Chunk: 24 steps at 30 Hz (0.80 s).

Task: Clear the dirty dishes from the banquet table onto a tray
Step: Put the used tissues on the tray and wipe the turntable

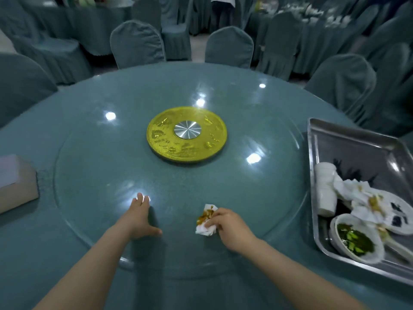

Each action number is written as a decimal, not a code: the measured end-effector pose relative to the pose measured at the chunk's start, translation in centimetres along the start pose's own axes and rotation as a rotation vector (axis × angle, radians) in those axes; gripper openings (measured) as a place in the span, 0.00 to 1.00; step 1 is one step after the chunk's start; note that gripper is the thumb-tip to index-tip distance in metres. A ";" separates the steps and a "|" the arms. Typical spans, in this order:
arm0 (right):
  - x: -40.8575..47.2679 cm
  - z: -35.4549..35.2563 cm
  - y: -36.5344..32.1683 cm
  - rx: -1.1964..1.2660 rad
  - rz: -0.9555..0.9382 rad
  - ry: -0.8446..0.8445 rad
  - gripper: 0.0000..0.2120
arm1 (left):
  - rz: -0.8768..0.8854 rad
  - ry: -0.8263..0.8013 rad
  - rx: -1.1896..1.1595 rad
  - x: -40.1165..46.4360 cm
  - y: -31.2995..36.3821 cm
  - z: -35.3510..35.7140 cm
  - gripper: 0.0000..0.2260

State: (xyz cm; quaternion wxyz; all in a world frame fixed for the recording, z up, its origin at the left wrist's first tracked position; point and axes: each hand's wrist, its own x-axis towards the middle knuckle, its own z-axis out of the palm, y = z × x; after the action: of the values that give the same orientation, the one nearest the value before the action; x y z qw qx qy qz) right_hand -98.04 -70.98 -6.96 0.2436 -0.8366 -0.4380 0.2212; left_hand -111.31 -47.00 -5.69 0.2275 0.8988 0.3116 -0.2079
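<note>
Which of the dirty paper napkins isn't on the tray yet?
The stained napkin gripped in the right hand, lying on the glass turntable. The other crumpled napkins already sit among the dishes on the metal tray.

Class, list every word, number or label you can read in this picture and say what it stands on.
No readable text anywhere.
Gold turntable disc: embossed motifs, too blurred to tell whether they are characters.
Cardboard box: no print visible.
Stained napkin in the right hand: only sauce marks.
</note>
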 end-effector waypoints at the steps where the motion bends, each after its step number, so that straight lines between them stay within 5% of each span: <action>1: -0.8 -1.2 0.5 0.014 0.049 0.045 0.18 | -0.001 0.006 0.003 -0.3 0.3 0.0 0.54; 10: -10.0 -10.3 7.4 0.060 0.392 0.385 0.14 | 0.109 0.253 -0.065 -3.3 9.0 1.2 0.36; 18: -19.4 -15.0 13.8 0.121 0.575 0.693 0.10 | 0.380 0.287 -0.137 -6.0 22.8 3.7 0.31; 24: -23.9 -15.4 18.6 0.099 0.661 0.694 0.10 | 0.495 0.271 -0.100 -7.9 30.3 6.8 0.27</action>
State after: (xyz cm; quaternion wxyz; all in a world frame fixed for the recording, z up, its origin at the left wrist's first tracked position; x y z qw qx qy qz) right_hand -89.80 -103.59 -2.33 0.3317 -0.9428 -0.0306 0.0153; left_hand -98.76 -75.62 1.35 0.2717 0.9548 0.1199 -0.0083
